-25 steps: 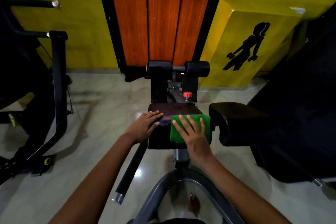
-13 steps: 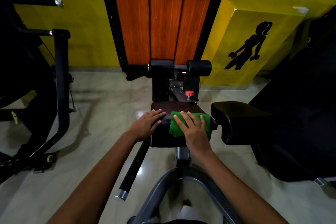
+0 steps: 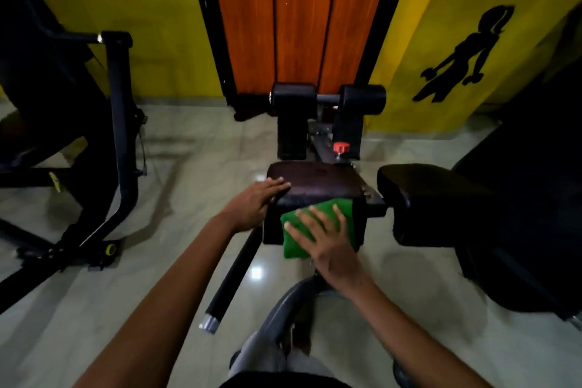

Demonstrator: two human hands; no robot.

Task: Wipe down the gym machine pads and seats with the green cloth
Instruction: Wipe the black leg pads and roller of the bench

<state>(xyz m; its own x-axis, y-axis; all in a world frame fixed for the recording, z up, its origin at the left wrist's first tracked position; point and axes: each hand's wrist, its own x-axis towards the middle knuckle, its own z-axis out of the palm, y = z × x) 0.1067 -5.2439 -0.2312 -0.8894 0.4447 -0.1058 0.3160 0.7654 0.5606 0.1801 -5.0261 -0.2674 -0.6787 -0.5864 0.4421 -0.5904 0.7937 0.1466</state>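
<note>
green cloth [image 3: 318, 224] on seat pad [image 3: 315, 186], no legible writing

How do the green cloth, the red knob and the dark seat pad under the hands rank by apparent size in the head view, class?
1. Dark seat pad, largest.
2. Green cloth, partly covered by the right hand.
3. Red knob, clearly smallest, though farther from the camera.

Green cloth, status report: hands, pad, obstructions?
Right hand flat on green cloth, pressing it over seat pad near edge. Left hand rests on pad's left side. Nothing in the way.
</note>
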